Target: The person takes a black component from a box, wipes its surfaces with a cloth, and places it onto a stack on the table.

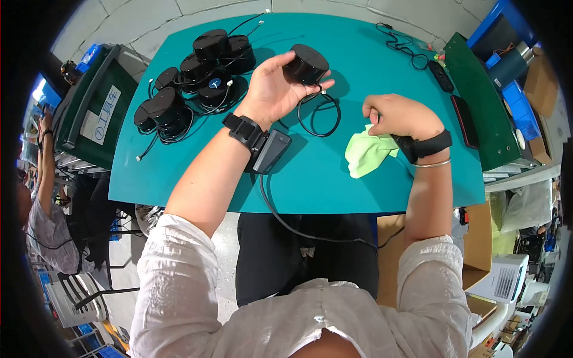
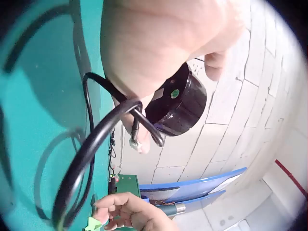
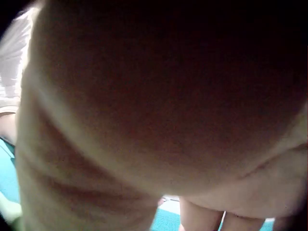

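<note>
My left hand (image 1: 271,92) holds a glossy black round device (image 1: 309,65), shaped like a thick puck, above the table. Its thumb lies along the near side and the fingers reach behind. A black cable (image 1: 339,116) with a small white connector loops down from the device. In the left wrist view, a small green sticker (image 2: 175,94) marks the underside of the device. To the right, my right hand (image 1: 409,116) pinches a light green cloth (image 1: 364,155) with curled fingers; the cloth hangs below it. The hand's own skin fills most of the right wrist view.
Several similar black devices (image 1: 212,45) with cables stand grouped at the table's left, some stacked. On the right lie a black cable (image 1: 400,45) and a dark phone-like slab (image 1: 464,121). Green cabinets (image 1: 477,113) flank the teal table (image 1: 298,191). Another person's arm (image 1: 43,143) shows far left.
</note>
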A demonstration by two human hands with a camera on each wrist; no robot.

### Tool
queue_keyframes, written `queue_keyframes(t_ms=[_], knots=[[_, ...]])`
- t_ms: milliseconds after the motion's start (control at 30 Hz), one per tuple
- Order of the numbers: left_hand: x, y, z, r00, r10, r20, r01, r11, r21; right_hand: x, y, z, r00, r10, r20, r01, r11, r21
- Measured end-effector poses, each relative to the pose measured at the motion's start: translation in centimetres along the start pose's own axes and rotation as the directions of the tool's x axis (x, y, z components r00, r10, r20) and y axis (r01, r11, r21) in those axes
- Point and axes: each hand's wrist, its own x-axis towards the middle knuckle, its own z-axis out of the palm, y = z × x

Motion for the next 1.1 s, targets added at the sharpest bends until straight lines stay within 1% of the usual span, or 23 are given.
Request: queue_keyframes(t_ms=[33,67,133,200,267,300,333,367,400,467,500,533,567,600,700,767,800,833,900,933,1000,1033,1100], knots=[[0.0,0.1,0.0,1.0,0.004,0.005,-0.004,1.0,-0.013,0.2,-0.1,0.4,0.999,-0.046,-0.005,0.045,0.994,-0.101],[0.0,0.2,-0.1,1.0,0.004,0.006,-0.004,1.0,-0.007,0.3,-0.2,0.6,0.998,-0.069,-0.013,0.067,0.993,-0.099],[-0.3,0.0,0.3,0.999,0.021,-0.048,-0.023,0.998,-0.05,0.8,-0.4,0.6,0.999,-0.045,0.023,0.047,0.992,-0.116],[-0.2,-0.3,0.5,0.997,0.044,-0.067,-0.045,0.999,-0.009,1.3,0.2,0.8,0.998,-0.02,0.065,0.029,0.99,-0.135],[-0.2,-0.3,0.4,0.994,0.061,-0.086,-0.058,0.998,0.031,2.2,1.6,1.2,0.988,-0.072,-0.137,0.063,0.996,-0.066],[-0.1,-0.2,0.5,0.997,0.056,-0.053,-0.052,0.997,0.063,2.6,2.2,1.2,0.988,-0.066,-0.136,0.058,0.996,-0.062],[-0.1,-0.2,0.6,0.998,0.052,-0.019,-0.05,0.994,0.095,3.1,2.9,1.0,0.928,-0.018,-0.373,0.054,0.995,0.087],[-0.1,-0.2,0.7,0.999,0.05,-0.015,-0.049,0.994,0.093,3.4,3.6,0.7,0.812,0.064,-0.58,0.087,0.97,0.227],[-0.3,-0.2,1.0,0.998,0.068,-0.012,-0.065,0.984,0.164,3.5,4.2,0.5,0.811,0.064,-0.582,0.085,0.971,0.225],[-0.4,0.0,1.2,0.996,0.089,-0.005,-0.086,0.968,0.234,3.6,5.4,0.1,0.589,0.322,-0.741,0.021,0.911,0.413],[-0.4,0.0,1.2,0.997,0.073,0.009,-0.072,0.954,0.29,3.5,4.8,-0.1,0.588,0.318,-0.743,0.022,0.913,0.408],[-0.5,0.1,1.2,0.998,0.055,0.021,-0.059,0.937,0.345,3.3,3.7,-0.1,0.631,0.344,-0.695,0.258,0.752,0.607],[-0.5,0.1,1.2,0.998,0.062,0.023,-0.066,0.936,0.345,3.2,2.4,-0.2,0.683,0.342,-0.645,0.452,0.496,0.741],[-0.5,-0.2,1.3,0.998,0.045,0.044,-0.058,0.926,0.373,2.8,0.9,-0.3,0.732,0.238,-0.638,0.486,0.474,0.734],[-0.4,-0.4,1.4,0.999,0.015,0.038,-0.029,0.917,0.398,2.7,-2.0,0.2,0.709,-0.039,-0.704,0.617,0.518,0.592],[-0.5,-0.7,1.9,0.991,0.115,-0.064,-0.09,0.946,0.312,2.8,-2.6,1.0,0.721,-0.182,-0.669,0.657,0.488,0.575],[-0.5,-0.5,1.8,0.995,0.097,-0.035,-0.083,0.953,0.292,3.1,-3.0,1.2,0.659,-0.281,-0.698,0.7,0.568,0.432],[-0.5,-0.7,1.8,0.99,0.131,-0.045,-0.116,0.96,0.254,3.2,-3.2,1.4,0.656,-0.34,-0.674,0.721,0.548,0.425],[-1.1,-0.5,2.0,0.995,0.083,-0.046,-0.07,0.971,0.228,2.9,-3.8,1.3,0.649,-0.438,-0.622,0.725,0.604,0.331],[-1.0,-0.6,1.9,0.996,0.083,-0.032,-0.073,0.966,0.247,3.1,-3.7,1.4,0.651,-0.437,-0.621,0.724,0.605,0.333],[-1.1,-0.7,1.8,0.998,0.065,-0.008,-0.06,0.954,0.295,3.7,-3.1,1.9,0.623,-0.46,-0.633,0.672,0.729,0.131],[-1.1,-0.8,1.9,0.999,0.048,0.017,-0.051,0.937,0.345,3.8,-2.8,2.2,0.622,-0.46,-0.634,0.672,0.729,0.131],[-0.9,-0.7,2.0,0.998,0.05,0.036,-0.058,0.947,0.317,3.8,-2.5,2.5,0.726,-0.329,-0.604,0.541,0.815,0.206]])
